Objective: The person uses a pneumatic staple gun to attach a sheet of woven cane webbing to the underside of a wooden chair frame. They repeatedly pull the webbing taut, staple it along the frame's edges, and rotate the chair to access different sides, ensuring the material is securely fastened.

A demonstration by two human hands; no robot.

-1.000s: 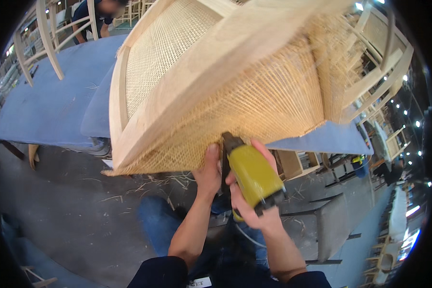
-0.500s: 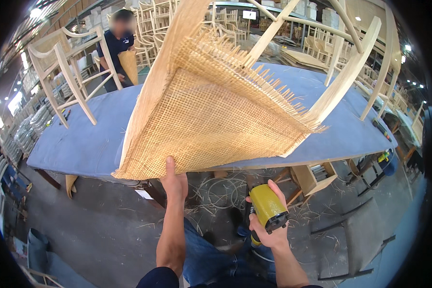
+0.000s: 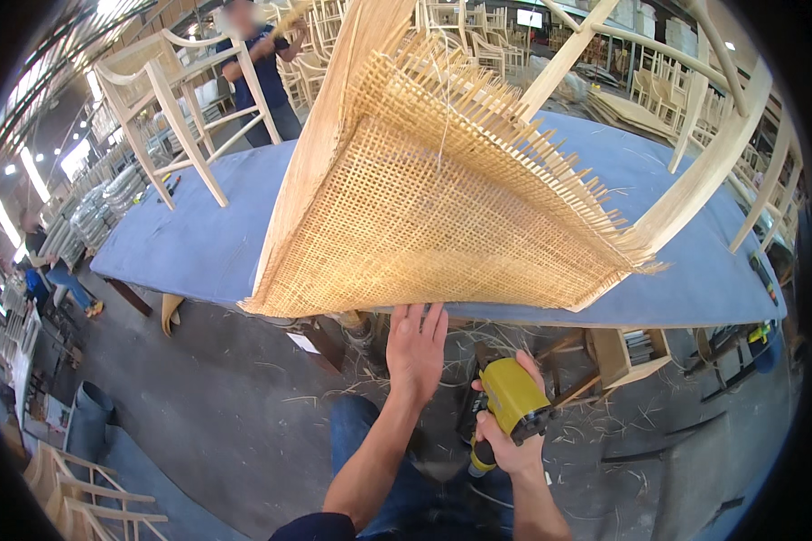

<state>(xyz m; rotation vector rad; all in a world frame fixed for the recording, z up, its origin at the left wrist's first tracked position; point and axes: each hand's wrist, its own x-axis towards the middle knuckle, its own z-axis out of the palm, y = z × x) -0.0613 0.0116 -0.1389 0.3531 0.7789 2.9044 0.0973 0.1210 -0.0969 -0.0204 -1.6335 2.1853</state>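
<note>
A woven cane sheet [image 3: 433, 207] with a frayed upper right edge lies across the seat of a pale wooden chair [image 3: 302, 171], tipped over on the blue-covered table [image 3: 207, 261]. My left hand [image 3: 415, 356] is at the sheet's near edge, fingers stretched out; the fingertips reach that edge, and whether they press on it cannot be told. In my right hand [image 3: 519, 442] is a yellow and black pneumatic staple gun [image 3: 512, 394], held low in front of my legs, apart from the cane.
Another wooden chair [image 3: 176, 117] stands on the table at the far left, with a co-worker [image 3: 266, 72] behind it. Below the table's right side is a wooden box [image 3: 627, 354]. Cane scraps litter the floor [image 3: 244, 406]. A dark flat-topped stand [image 3: 708, 469] is at lower right.
My left hand has let go of the cane's left corner and slid right along the near edge, fingers now straight. The co-worker has raised their arms. The view has shifted left.
</note>
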